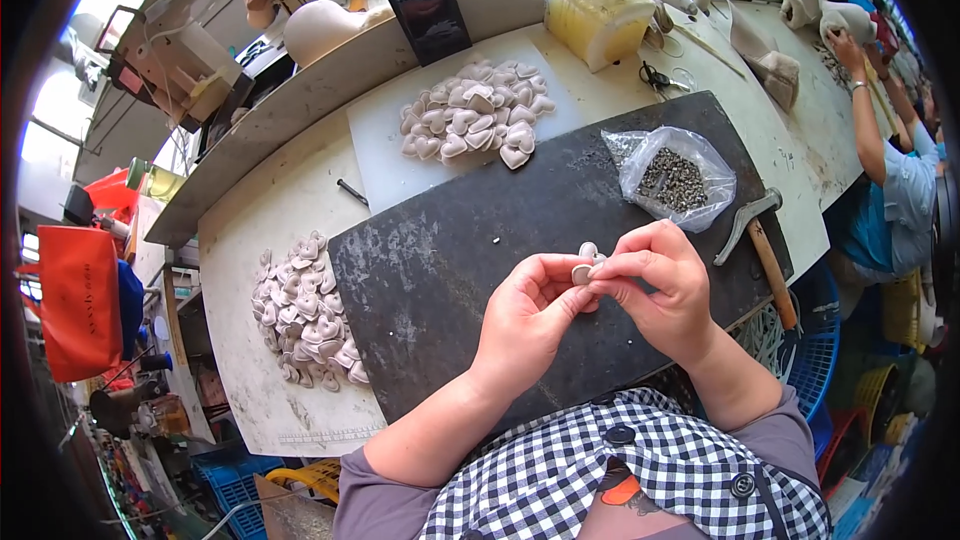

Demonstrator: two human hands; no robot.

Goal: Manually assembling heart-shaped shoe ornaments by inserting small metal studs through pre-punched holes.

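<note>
Both hands meet over the black mat (430, 330), pinching one small, pale heart-shaped padded piece (588, 250) between their fingertips. My left hand (530, 315) grips its left side with thumb and curled fingers. My right hand (662, 285) presses its thumb and index finger against the other side. The fingers cover part of the piece. Beyond my right hand, a clear plastic bag (716, 202) lies open, holding many small metal bits (672, 178). A single tiny metal bit (495, 239) rests on the mat, left of the bag.
Heart pieces are heaped on a white board (378, 165) and in another pile (305, 315) at left. A hammer (768, 265) lies at the mat's right edge. Farther back are a phone (428, 12), scissors (655, 78) and a yellowish block (600, 20). Another person (885, 160) works at far right.
</note>
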